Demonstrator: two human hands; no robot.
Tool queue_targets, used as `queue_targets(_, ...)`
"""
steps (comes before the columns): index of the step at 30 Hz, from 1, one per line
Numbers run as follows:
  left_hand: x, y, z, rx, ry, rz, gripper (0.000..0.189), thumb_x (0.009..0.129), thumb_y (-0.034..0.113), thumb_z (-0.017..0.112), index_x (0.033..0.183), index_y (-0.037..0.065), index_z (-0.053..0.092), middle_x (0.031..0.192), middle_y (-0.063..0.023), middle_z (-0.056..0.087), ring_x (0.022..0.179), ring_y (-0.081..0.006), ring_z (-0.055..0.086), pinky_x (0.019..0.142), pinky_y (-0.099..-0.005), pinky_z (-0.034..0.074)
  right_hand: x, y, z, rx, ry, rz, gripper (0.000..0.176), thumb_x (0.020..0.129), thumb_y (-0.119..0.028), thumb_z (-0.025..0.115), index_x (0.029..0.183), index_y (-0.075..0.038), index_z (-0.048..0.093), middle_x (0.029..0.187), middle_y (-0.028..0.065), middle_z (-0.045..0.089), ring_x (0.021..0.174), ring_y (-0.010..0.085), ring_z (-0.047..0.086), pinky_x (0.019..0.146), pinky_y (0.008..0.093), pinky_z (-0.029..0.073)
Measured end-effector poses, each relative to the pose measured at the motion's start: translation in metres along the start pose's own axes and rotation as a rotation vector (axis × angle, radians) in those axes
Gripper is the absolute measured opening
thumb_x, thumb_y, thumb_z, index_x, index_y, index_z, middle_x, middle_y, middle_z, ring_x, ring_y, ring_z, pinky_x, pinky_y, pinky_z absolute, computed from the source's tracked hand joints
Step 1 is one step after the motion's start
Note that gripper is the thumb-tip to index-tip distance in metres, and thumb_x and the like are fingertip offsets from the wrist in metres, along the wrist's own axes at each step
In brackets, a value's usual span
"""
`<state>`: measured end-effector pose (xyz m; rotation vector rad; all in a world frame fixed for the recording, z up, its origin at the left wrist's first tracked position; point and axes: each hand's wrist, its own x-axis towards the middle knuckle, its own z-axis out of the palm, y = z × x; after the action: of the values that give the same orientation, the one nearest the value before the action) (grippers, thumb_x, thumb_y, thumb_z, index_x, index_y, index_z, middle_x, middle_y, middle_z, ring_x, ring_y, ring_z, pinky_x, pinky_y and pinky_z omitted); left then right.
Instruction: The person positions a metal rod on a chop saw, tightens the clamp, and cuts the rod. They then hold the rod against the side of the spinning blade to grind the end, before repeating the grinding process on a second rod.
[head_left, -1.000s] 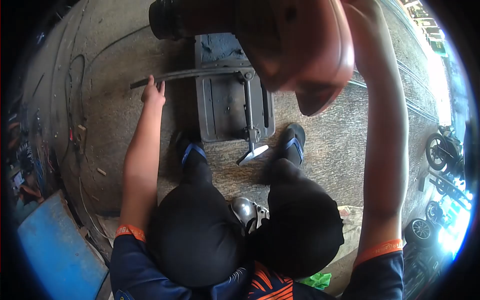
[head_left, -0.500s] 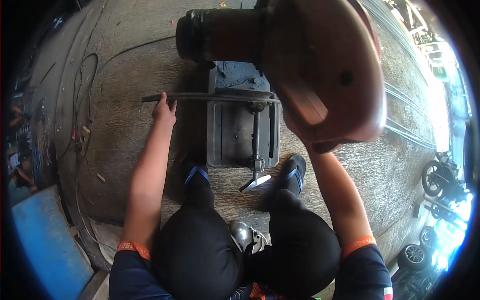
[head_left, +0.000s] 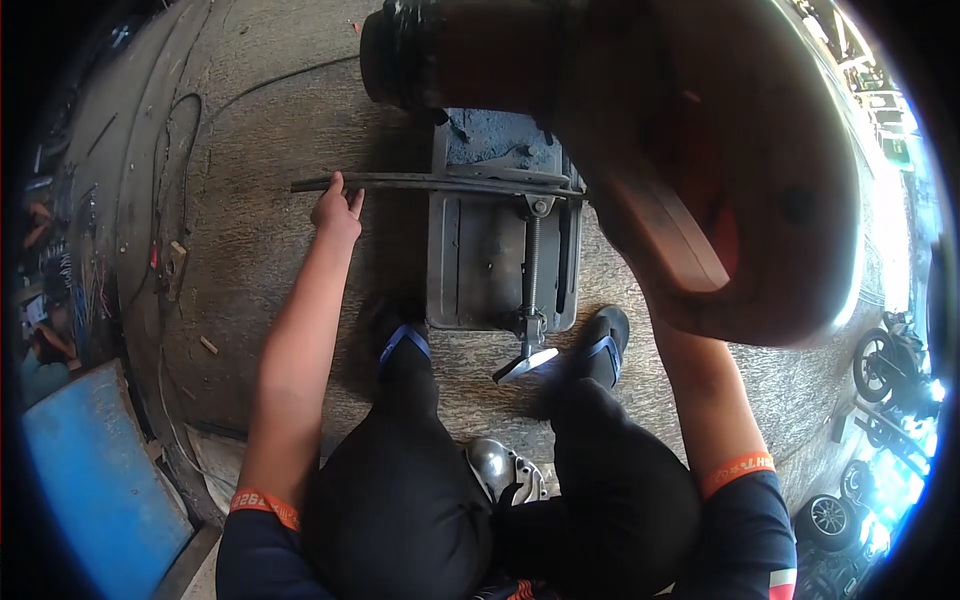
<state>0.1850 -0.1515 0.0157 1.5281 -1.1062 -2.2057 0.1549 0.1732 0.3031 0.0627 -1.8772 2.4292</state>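
Note:
A cut-off saw stands between my feet, its dark reddish head (head_left: 770, 240) raised and filling the upper right. My left hand (head_left: 338, 207) is closed around the left part of the thin dark metal bars (head_left: 400, 182), with a finger over their top. The bars run across the saw's grey base (head_left: 470, 265) to the clamp area, and their right end passes behind the saw head. A threaded clamp screw (head_left: 532, 265) runs along the base to a flat handle (head_left: 525, 366). My right forearm (head_left: 700, 385) reaches up behind the saw head, which hides my right hand.
A blue panel (head_left: 105, 480) lies at lower left. A dark cable (head_left: 280, 88) trails across the rough floor. A rounded metal part (head_left: 490, 465) sits between my knees. Motorcycles (head_left: 880, 360) and a spoked wheel (head_left: 830, 512) stand at right.
The saw head has come up, looking larger and farther right. My view has shifted slightly, so the base sits a little more to the right. My left hand keeps hold of the bars.

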Motion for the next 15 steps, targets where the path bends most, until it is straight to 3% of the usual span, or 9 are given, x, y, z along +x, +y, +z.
queue_targets(4, 0.001, 0.000, 0.002, -0.019, -0.005, -0.004, 0.044, 0.087, 0.020, 0.068, 0.121, 0.000, 0.049, 0.129, -0.0171, 0.044, 0.111, -0.0244, 0.052, 0.086, -0.0343, 0.056, -0.022, -0.023, -0.018, -0.084, 0.028, -0.053, 0.034, 0.086, -0.022, 0.055, 0.105, 0.005, 0.062, 0.109, 0.0200, 0.061, 0.097, 0.0272, 0.061, 0.083, 0.0377, 0.052)
queue_targets(6, -0.002, 0.000, 0.004, -0.015, 0.077, 0.034, 0.035, 0.087, 0.016, 0.068, 0.112, -0.005, 0.054, 0.114, -0.0178, 0.054, 0.098, -0.0270, 0.058, 0.079, -0.0345, 0.060, -0.033, -0.033, -0.024, -0.126, 0.043, -0.074, 0.035, 0.085, -0.023, 0.054, 0.106, 0.005, 0.062, 0.110, 0.0205, 0.060, 0.098, 0.0276, 0.061, 0.083, 0.0381, 0.052)
queue_targets(15, -0.001, 0.000, 0.004, -0.014, 0.051, 0.034, 0.034, 0.087, 0.014, 0.067, 0.110, -0.006, 0.053, 0.110, -0.0181, 0.056, 0.094, -0.0276, 0.060, 0.080, -0.0360, 0.060, -0.038, -0.053, -0.009, -0.329, 0.103, -0.166, 0.041, 0.084, -0.027, 0.054, 0.108, 0.005, 0.061, 0.113, 0.0225, 0.059, 0.100, 0.0296, 0.060, 0.084, 0.0401, 0.053)
